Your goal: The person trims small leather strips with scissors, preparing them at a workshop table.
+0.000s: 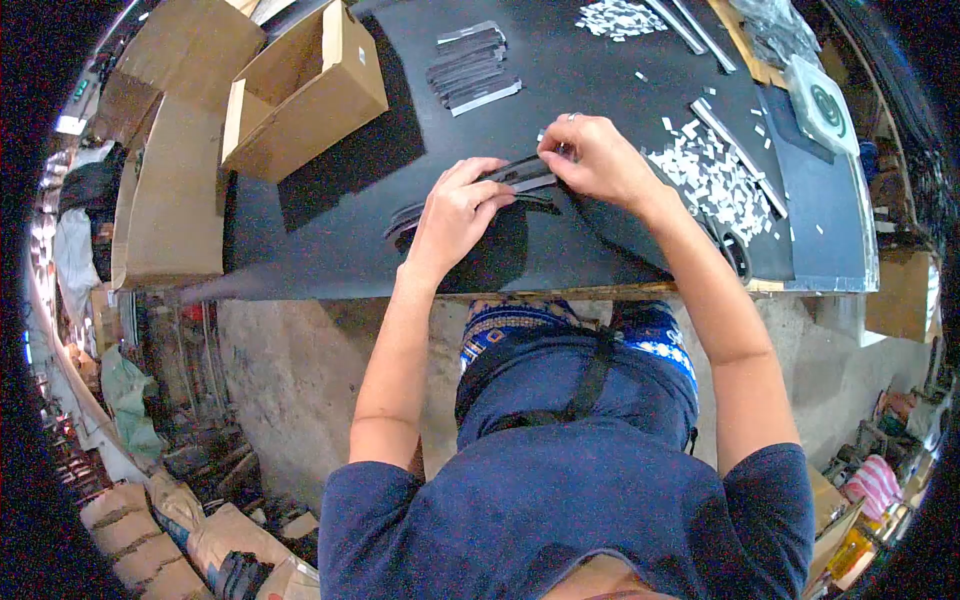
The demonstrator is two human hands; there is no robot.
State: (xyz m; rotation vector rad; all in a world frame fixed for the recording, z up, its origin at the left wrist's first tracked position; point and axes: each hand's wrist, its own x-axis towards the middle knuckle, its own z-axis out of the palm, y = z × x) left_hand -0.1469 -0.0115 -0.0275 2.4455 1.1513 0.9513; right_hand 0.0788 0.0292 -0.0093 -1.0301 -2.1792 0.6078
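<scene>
Near the front of the dark table, my left hand (461, 212) is closed on a black strip (530, 178) with a pale edge. My right hand (592, 158) pinches the far end of that strip, thumb and fingers together. More dark strips (402, 217) lie under and beside my left hand. A stack of black strips with whitish ends (470, 70) lies farther back on the table. To the right of my right hand is a spread pile of small white pieces (708, 172).
An open cardboard box (325, 110) stands at the back left, beside larger cardboard (180, 190). Black-handled scissors (737, 255) lie at the front right. Long pale strips (740, 158) and a clear plastic container (822, 105) are on the right. Another white pile (620, 18) is at the back.
</scene>
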